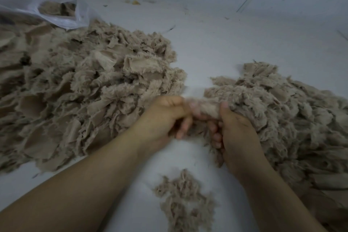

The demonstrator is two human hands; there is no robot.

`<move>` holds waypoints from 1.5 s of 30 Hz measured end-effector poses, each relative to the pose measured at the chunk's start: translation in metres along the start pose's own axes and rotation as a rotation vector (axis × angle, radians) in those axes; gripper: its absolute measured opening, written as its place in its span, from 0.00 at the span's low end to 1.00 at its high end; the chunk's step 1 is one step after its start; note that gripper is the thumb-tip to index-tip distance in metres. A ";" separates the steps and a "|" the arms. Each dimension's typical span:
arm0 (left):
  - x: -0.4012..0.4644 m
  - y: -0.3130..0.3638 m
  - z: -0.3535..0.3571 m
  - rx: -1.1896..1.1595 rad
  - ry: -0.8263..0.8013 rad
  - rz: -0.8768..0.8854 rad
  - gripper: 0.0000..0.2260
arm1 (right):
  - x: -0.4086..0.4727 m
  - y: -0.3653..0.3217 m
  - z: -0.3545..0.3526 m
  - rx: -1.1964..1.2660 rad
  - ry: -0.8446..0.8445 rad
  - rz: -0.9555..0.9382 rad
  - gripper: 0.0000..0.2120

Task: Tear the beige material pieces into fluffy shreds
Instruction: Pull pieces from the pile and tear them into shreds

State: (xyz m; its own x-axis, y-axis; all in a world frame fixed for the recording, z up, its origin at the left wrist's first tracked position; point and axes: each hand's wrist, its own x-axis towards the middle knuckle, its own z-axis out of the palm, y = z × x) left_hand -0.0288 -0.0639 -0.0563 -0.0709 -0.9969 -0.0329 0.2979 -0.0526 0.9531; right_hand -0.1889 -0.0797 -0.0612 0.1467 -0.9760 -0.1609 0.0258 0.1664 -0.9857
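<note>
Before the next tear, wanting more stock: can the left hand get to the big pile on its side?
Probably yes: the big pile lies right beside the left hand, nothing between, though it grips a beige piece.

There is one view only, taken from the person's head and tilted forward and down over the pale counter (216,47). It sits close: both forearms run in from the bottom edge and the hands, the left hand (165,118) and the right hand (235,130), meet just below the middle of the frame. The wide lens bends the edges, so the large heap of beige material pieces (84,84) spreads across the left side and a second heap (282,111) fills the right. A small tuft of shreds (184,201) lies nearest the camera, between the arms. Farthest away, at top left, a white plastic bag (37,0) shows, blurred. With no second view, nothing is shared.
</note>
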 end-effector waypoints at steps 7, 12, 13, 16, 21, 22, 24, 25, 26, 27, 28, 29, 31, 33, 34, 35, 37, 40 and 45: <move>0.009 -0.010 -0.004 0.557 0.368 0.178 0.17 | 0.004 0.002 -0.001 0.058 -0.039 0.013 0.28; 0.011 -0.014 0.001 1.225 0.244 0.154 0.11 | 0.001 0.000 -0.003 0.039 -0.036 0.007 0.22; 0.010 -0.013 0.003 1.252 0.240 0.130 0.08 | 0.001 0.000 -0.003 0.033 -0.041 0.001 0.19; 0.007 -0.014 0.008 1.276 0.244 0.115 0.05 | 0.002 0.001 -0.003 0.023 -0.069 -0.006 0.13; 0.005 -0.010 0.009 0.635 0.175 0.165 0.08 | 0.004 0.003 -0.002 -0.040 -0.121 -0.025 0.16; 0.004 -0.009 0.010 0.555 0.145 0.163 0.08 | 0.003 0.003 -0.001 -0.055 -0.128 -0.023 0.15; 0.004 -0.009 0.011 0.492 0.113 0.162 0.07 | 0.003 0.003 -0.001 -0.059 -0.128 -0.015 0.13; 0.005 -0.009 0.011 0.471 0.105 0.155 0.07 | 0.003 0.003 0.000 -0.050 -0.121 -0.008 0.13; 0.006 -0.010 0.011 0.440 0.097 0.143 0.07 | 0.003 0.003 0.000 -0.044 -0.112 -0.001 0.12; 0.006 -0.010 0.010 0.408 0.091 0.131 0.08 | 0.003 0.002 0.000 -0.047 -0.107 0.003 0.12; 0.006 -0.010 0.009 0.380 0.084 0.127 0.09 | 0.002 0.002 0.001 -0.059 -0.106 0.003 0.12; 0.005 -0.009 0.009 0.350 0.082 0.136 0.09 | 0.002 0.001 0.001 -0.075 -0.110 -0.001 0.12; 0.003 -0.008 0.010 0.266 0.100 0.187 0.09 | 0.000 0.000 0.000 -0.112 -0.109 -0.009 0.15; 0.003 -0.007 0.011 0.187 0.147 0.254 0.09 | -0.002 -0.001 0.000 -0.144 -0.101 -0.005 0.21; 0.003 -0.007 0.011 0.159 0.173 0.279 0.09 | -0.002 -0.002 0.001 -0.150 -0.103 -0.003 0.22; 0.003 -0.008 0.011 0.137 0.197 0.296 0.10 | -0.003 -0.002 0.001 -0.147 -0.104 -0.003 0.23; 0.004 -0.008 0.011 0.100 0.233 0.304 0.10 | -0.003 -0.003 0.002 -0.137 -0.091 0.002 0.23; 0.005 -0.007 0.007 0.052 0.276 0.335 0.10 | -0.001 -0.001 -0.001 -0.086 -0.038 0.034 0.24; 0.007 -0.005 0.000 0.273 0.362 0.394 0.11 | 0.000 -0.002 0.000 -0.048 -0.032 0.027 0.11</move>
State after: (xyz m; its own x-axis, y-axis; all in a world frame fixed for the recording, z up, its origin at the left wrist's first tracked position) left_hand -0.0306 -0.0709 -0.0611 0.3378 -0.8973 0.2843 -0.0230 0.2941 0.9555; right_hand -0.1893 -0.0797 -0.0595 0.1787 -0.9660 -0.1870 -0.0265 0.1852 -0.9823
